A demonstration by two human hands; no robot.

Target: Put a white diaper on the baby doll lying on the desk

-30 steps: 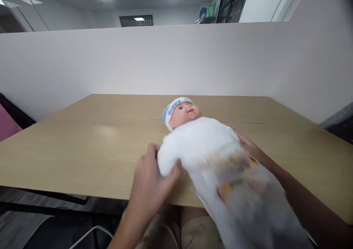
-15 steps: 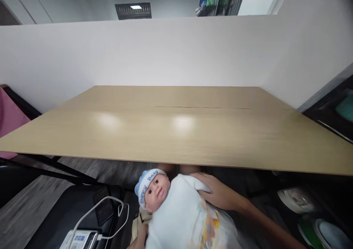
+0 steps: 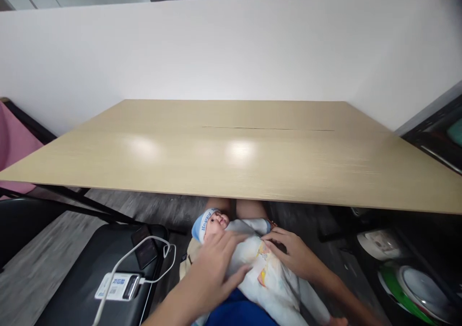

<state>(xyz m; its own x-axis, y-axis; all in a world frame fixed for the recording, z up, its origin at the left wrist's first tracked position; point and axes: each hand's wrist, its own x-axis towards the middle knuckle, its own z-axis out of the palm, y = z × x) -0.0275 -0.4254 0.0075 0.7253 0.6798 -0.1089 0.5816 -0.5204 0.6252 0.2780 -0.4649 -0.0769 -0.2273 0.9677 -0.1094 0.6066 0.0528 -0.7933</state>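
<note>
A baby doll in a white outfit with a colourful print lies on my lap, below the table's near edge. Its head, in a blue and white cap, points away from me to the left. My left hand rests on the doll's chest beside the face, fingers stretched out flat. My right hand lies on the doll's right side with fingers curled onto the white cloth. A blue cloth shows under the doll near my body.
A bare light wooden table spans the view, with white partition walls behind. At my left a black seat carries a power bank with a white cable and a dark phone. Bowls and dishes sit low at the right.
The doll has come off the table and down onto my lap. My left hand has moved onto its chest, and my right hand has shifted to its side.
</note>
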